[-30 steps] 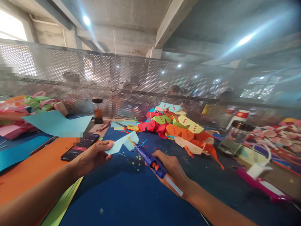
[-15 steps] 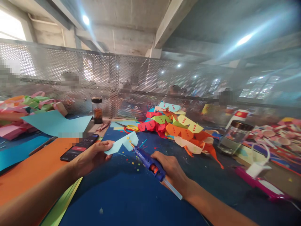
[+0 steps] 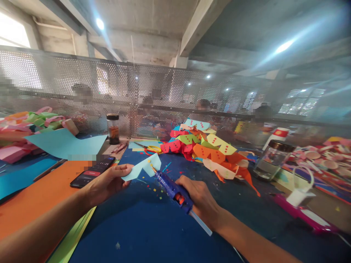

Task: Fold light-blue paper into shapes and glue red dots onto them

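Between the thumb and fingers of my left hand [image 3: 112, 182] is the left end of a light blue paper cutout [image 3: 139, 168], notched along its lower edge. Small yellow squares sit on its right half. My right hand [image 3: 199, 197] is wrapped round a blue hot glue gun [image 3: 174, 188], with a clear glue stick [image 3: 201, 221] poking out of its back. The gun's nozzle is at the paper's right half, close to a yellow square; whether it touches I cannot tell. Tiny coloured paper squares [image 3: 155, 190] lie scattered on the blue tabletop [image 3: 137, 230] below.
Colourful folded paper pieces [image 3: 214, 146] are heaped beyond my right hand. Scissors [image 3: 150, 148] lie at the back. A phone [image 3: 93, 171] rests on orange sheets [image 3: 41, 201] at left. A glass jar [image 3: 274, 160] and a pink power strip [image 3: 307, 215] stand at right.
Almost nothing differs. Both hands, the paper and the glue gun stay nearly in place, with only a very slight shift of the gun's tip.
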A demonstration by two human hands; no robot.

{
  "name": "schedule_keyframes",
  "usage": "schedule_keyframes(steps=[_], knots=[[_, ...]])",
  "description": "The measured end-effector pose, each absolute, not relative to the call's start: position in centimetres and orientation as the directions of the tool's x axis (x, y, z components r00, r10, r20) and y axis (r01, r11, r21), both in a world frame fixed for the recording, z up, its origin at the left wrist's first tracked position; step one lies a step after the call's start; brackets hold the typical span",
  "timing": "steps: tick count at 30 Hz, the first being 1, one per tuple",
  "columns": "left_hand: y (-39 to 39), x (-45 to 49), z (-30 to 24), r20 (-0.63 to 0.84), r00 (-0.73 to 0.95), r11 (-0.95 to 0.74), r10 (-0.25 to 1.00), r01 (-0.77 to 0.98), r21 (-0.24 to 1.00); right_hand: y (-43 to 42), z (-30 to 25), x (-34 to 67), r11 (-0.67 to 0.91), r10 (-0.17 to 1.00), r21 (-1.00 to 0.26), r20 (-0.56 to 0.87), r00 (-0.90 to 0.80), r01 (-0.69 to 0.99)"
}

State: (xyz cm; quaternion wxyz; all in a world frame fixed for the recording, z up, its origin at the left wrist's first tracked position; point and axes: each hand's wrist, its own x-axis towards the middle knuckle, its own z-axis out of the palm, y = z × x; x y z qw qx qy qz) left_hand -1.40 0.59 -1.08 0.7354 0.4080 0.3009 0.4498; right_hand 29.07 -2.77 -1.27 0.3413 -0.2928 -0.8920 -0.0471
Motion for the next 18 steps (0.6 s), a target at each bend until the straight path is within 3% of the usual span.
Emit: schedule_keyframes(steps=[18], knots=[[0.5, -1.6, -0.9, -0.06, 0.418, 0.258, 0.906, -0.437, 0.862, -2.8, -0.4, 29.3, 0.835, 0.435, 0.005, 0.606, -0.666, 0.55]])
